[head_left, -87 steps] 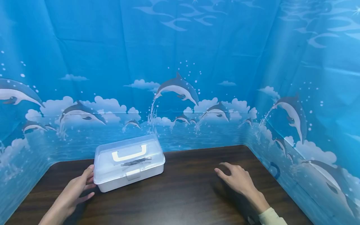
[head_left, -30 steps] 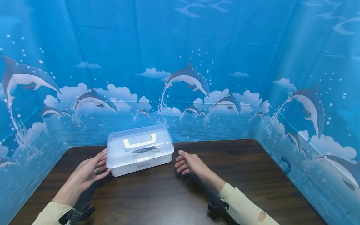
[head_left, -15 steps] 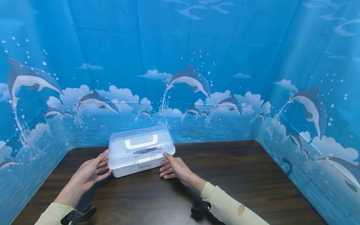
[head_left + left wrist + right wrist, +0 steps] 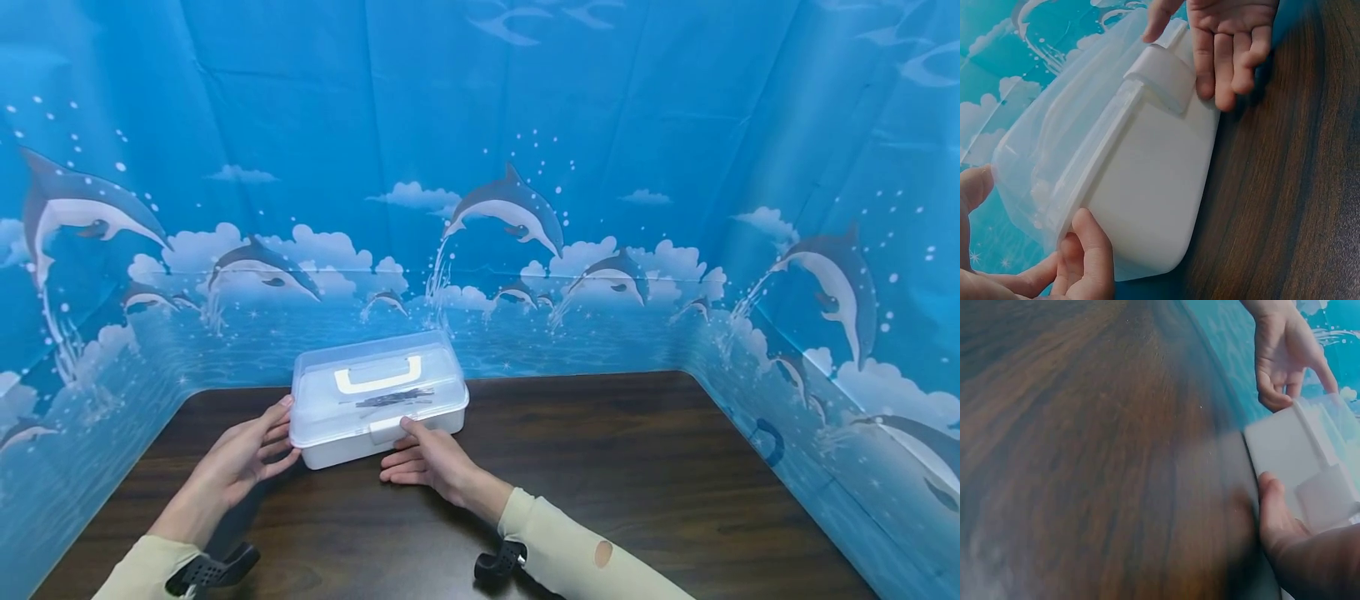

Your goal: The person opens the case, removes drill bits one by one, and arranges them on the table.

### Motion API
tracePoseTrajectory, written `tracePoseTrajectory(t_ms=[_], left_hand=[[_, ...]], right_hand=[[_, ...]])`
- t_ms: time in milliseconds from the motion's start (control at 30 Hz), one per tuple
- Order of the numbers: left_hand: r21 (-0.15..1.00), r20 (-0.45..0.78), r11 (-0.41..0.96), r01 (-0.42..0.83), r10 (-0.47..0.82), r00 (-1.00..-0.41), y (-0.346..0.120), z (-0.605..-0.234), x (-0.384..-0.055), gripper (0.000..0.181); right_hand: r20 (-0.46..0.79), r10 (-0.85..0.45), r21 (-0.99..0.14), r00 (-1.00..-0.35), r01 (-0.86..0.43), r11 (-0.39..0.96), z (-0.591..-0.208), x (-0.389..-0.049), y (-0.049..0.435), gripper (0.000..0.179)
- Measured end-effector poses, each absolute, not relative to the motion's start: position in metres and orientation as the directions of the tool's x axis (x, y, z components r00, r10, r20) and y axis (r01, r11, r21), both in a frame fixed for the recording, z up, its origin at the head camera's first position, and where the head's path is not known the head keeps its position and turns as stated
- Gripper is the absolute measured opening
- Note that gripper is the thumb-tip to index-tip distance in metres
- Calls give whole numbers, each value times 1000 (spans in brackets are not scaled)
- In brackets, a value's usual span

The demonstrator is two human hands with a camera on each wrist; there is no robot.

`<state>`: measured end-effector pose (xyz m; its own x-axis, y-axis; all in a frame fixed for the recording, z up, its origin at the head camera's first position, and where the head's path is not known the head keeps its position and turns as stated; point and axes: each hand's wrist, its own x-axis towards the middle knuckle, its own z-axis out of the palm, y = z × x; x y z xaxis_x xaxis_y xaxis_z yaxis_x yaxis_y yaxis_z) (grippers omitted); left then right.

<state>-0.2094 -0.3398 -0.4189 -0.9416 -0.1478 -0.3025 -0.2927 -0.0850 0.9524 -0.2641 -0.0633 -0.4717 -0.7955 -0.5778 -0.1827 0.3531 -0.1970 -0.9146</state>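
A white plastic storage box point(image 4: 330, 452) with a clear lid point(image 4: 315, 367) stands closed on the table, left of centre in the head view. A white carrying handle point(image 4: 378, 382) lies on the lid, and a bundle of thin dark strips point(image 4: 393, 398) shows near it. My left hand point(image 4: 232, 458) holds the box's left end, thumb on the lid and fingertips at the rim's front corner. At the front latch point(image 4: 1163, 75) is my right hand point(image 4: 438, 467), its thumb tip by the latch edge. The other fingers of that hand extend loosely below, along the box front.
The dark wood-grain table point(image 4: 637, 483) extends right and forward of the box. A blue dolphin-print curtain point(image 4: 480, 167) encloses the back and sides, close behind the box. Black wrist straps point(image 4: 498, 562) hang under both sleeves.
My right hand has come left from the table's right side, past the box's right corner, to the front latch. The left hand has closed in on the box's left end and stays there.
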Motion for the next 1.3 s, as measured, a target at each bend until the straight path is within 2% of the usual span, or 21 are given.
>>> tracePoseTrajectory(t_ms=[233, 467, 667, 867, 1067, 1300], left_hand=[[955, -295, -80, -286, -147, -944, -339, -420, -211, 97], [957, -285, -91, -274, -144, -948, -341, -423, -211, 96], [948, -310, -113, -296, -140, -940, -342, -426, -206, 95], [959, -277, -99, -266, -130, -952, -339, -422, -211, 93], [951, -301, -112, -287, -141, -943, -339, -423, -211, 94], [956, -289, -97, -277, -136, -948, -340, -423, -211, 94]], right_hand=[[-189, -547, -879, -816, 389, -276, -472, -265, -71, 67], [-190, -533, -876, -824, 388, -288, -469, -265, -74, 65], [-212, -561, -874, -800, 413, -257, -471, -263, -74, 66], [-242, -534, -887, -810, 407, -216, -465, -265, -71, 65], [-277, -534, -878, -799, 436, -198, -461, -264, -69, 62], [-253, -544, -880, -800, 424, -213, -461, -262, -67, 62]])
